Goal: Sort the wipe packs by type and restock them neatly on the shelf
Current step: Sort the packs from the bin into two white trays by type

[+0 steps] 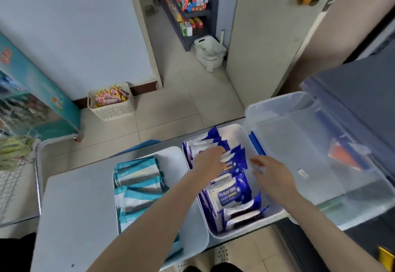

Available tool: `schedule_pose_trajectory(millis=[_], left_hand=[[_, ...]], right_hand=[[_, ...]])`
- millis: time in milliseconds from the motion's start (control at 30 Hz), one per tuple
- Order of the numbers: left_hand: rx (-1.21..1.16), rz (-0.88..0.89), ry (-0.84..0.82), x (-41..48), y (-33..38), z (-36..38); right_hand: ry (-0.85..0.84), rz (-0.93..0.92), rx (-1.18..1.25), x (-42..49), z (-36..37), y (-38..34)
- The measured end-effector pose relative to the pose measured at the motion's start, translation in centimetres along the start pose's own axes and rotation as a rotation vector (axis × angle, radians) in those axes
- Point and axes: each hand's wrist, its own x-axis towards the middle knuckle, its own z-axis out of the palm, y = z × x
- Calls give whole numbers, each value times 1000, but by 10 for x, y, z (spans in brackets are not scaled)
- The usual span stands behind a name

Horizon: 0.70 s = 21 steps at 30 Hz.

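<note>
Two white bins stand side by side on a grey table (74, 207). The left bin (171, 158) holds several teal-and-white wipe packs (139, 186) in a row. The right bin (241, 130) holds several dark blue wipe packs (233, 194) standing on edge. My left hand (208, 160) rests on the blue packs near the bin's far end, fingers spread over them. My right hand (271, 171) hovers at the bin's right wall, fingers loosely bent beside the packs. Whether either hand pinches a pack is blurred.
A large clear plastic tub (320, 147) sits right of the bins, with an orange and blue pack (346, 154) behind it. A beige basket (111, 103) of snacks stands on the tiled floor by the wall. White stacked baskets (210, 53) stand beyond the doorway.
</note>
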Motion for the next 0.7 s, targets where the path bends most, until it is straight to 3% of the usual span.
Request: schedule_pose_trajectory(millis=[133,300,500,700], left_hand=[[281,16,60,12,0,28],[131,2,230,1,-6,25],[-214,-361,454,-72,-71,9],[-367,-681,663,-151,-170,14]], right_hand=[[-37,-37,-26,0,-2,15],[-81,-119,-35,11,5,15],[-81,-281,102,5,33,-35],[-267,-341,156,-21,100,-81]])
